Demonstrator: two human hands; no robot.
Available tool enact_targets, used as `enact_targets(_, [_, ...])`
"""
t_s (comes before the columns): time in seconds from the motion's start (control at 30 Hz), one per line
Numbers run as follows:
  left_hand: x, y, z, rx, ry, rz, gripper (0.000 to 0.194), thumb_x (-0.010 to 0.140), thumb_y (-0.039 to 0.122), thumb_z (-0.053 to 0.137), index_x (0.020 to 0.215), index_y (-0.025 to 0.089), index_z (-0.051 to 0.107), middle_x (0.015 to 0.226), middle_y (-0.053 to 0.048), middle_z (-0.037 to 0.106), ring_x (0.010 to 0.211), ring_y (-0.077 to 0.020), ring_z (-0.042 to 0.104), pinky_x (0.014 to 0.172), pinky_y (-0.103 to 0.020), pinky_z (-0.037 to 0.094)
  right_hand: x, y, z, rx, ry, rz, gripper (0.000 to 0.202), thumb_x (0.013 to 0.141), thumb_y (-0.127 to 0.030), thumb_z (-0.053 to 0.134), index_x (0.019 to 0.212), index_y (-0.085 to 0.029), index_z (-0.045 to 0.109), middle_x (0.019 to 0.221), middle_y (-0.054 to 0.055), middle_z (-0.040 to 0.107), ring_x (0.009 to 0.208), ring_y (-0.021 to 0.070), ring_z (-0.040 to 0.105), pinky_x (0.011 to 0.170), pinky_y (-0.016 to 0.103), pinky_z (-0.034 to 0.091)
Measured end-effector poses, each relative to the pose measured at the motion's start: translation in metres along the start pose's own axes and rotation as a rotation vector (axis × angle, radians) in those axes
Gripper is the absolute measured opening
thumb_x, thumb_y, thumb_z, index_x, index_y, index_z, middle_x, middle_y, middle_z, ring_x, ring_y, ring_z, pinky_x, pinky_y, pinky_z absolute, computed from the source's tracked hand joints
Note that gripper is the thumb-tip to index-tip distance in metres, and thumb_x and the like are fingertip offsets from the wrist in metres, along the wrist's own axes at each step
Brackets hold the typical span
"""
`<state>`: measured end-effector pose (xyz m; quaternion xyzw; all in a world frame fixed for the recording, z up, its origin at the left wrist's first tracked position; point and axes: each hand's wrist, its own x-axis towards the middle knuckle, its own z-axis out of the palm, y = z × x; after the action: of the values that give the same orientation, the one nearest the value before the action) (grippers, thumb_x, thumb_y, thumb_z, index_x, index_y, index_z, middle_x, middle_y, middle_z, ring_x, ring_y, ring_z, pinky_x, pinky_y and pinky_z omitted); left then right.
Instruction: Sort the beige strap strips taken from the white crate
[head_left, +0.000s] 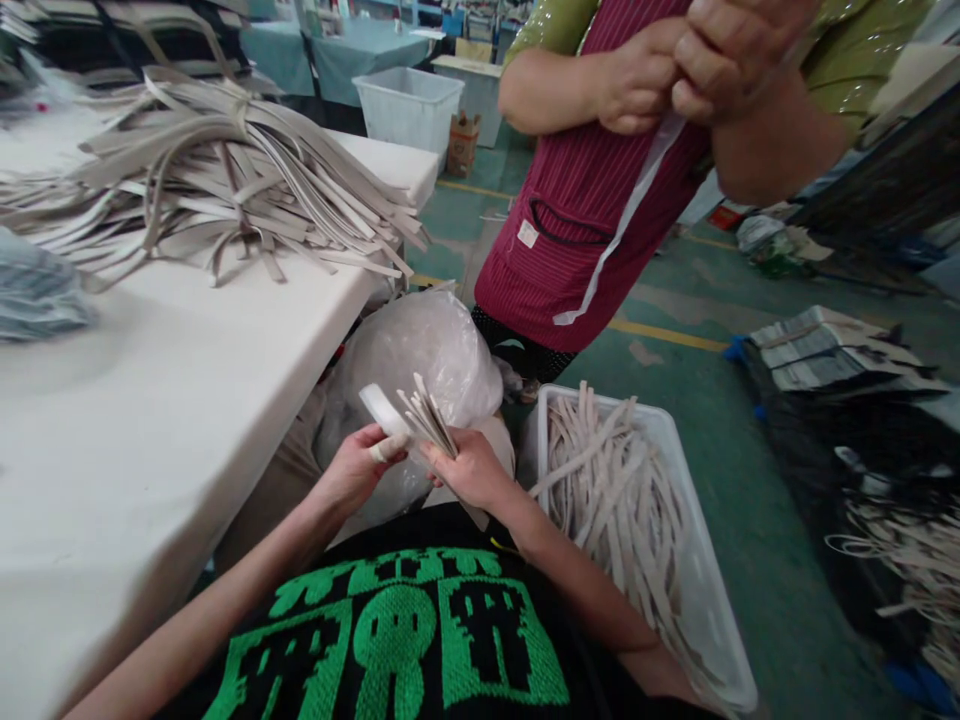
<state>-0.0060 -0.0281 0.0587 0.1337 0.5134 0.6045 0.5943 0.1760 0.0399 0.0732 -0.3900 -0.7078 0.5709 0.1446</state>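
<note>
L hand (pixel 371 462) pinches white band (pixel 381 408); R hand (pixel 471 466) clasps strip bunch (pixel 429 412), just L of bin (pixel 709 570). Band apparently not round bunch yet; prob. mid-step. Pile (pixel 225 170) on table (pixel 225 350), well L of bin, prob. done; loose strips (pixel 615 500) in bin prob. remaining.

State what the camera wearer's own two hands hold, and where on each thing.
The left hand pinches a white band near its lower end; the right hand grips a bundle of beige strips below their upper ends.
</note>
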Motion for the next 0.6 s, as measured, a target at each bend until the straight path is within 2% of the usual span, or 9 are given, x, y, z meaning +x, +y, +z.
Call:
enact_targets(0.1, [0.001, -0.003, 0.004, 0.015, -0.025, 0.019, 0.049, 0.046, 0.038, 0.102, 0.081, 0.011, 0.080, 0.081, -0.007, 0.076, 0.073, -0.0148, 0.064, 0.073, -0.025, 0.052, 0.003, 0.004, -0.003, 0.040, 0.000, -0.042, 0.026, 0.097, -0.037, 0.057, 0.088, -0.015, 0.069, 0.068, 0.002, 0.071, 0.059, 0.0146, 0.069, 0.054, 0.020, 0.050])
enact_targets(0.2, [0.008, 0.006, -0.005, -0.015, 0.071, 0.076, 0.052, 0.044, 0.037, 0.103, 0.084, 0.012, 0.081, 0.085, -0.007, 0.077, 0.076, -0.0152, 0.066, 0.076, -0.025, 0.053, -0.006, 0.008, -0.012, 0.010, -0.068, -0.033, 0.027, 0.095, -0.039, 0.061, 0.083, -0.016, 0.070, 0.068, 0.002, 0.072, 0.059, 0.0144, 0.069, 0.056, 0.021, 0.051])
enact_targets(0.27, [0.009, 0.011, -0.008, -0.018, 0.102, 0.076, 0.053, 0.043, 0.037, 0.103, 0.084, 0.012, 0.081, 0.084, -0.006, 0.077, 0.076, -0.0147, 0.066, 0.076, -0.025, 0.053, -0.011, 0.009, -0.014, -0.004, -0.060, -0.013, 0.028, 0.095, -0.040, 0.061, 0.084, -0.016, 0.071, 0.065, 0.001, 0.071, 0.056, 0.0138, 0.067, 0.054, 0.021, 0.050])
enact_targets(0.43, [0.003, -0.001, 0.007, 0.041, -0.044, -0.040, 0.051, 0.043, 0.038, 0.103, 0.082, 0.012, 0.082, 0.083, -0.007, 0.077, 0.075, -0.0145, 0.064, 0.072, -0.024, 0.051, -0.001, 0.007, -0.006, 0.106, 0.041, -0.023, 0.031, 0.093, -0.044, 0.061, 0.085, -0.015, 0.069, 0.064, 0.002, 0.068, 0.054, 0.0142, 0.065, 0.053, 0.022, 0.050])
enact_targets(0.5, [0.008, -0.003, 0.010, 0.046, -0.062, -0.029, 0.049, 0.045, 0.038, 0.102, 0.082, 0.013, 0.082, 0.084, -0.007, 0.077, 0.073, -0.0143, 0.063, 0.071, -0.024, 0.050, 0.005, 0.007, -0.008, 0.171, 0.009, -0.025, 0.036, 0.090, -0.050, 0.063, 0.085, -0.015, 0.069, 0.067, 0.004, 0.069, 0.056, 0.0159, 0.066, 0.053, 0.024, 0.051])
enact_targets(0.6, [0.012, 0.003, 0.006, 0.054, -0.018, 0.047, 0.045, 0.049, 0.037, 0.100, 0.083, 0.013, 0.081, 0.081, -0.006, 0.075, 0.071, -0.0137, 0.060, 0.071, -0.025, 0.049, 0.000, 0.009, -0.012, 0.135, -0.091, 0.007, 0.042, 0.087, -0.055, 0.063, 0.077, -0.015, 0.070, 0.066, 0.006, 0.070, 0.057, 0.0178, 0.067, 0.058, 0.027, 0.054])
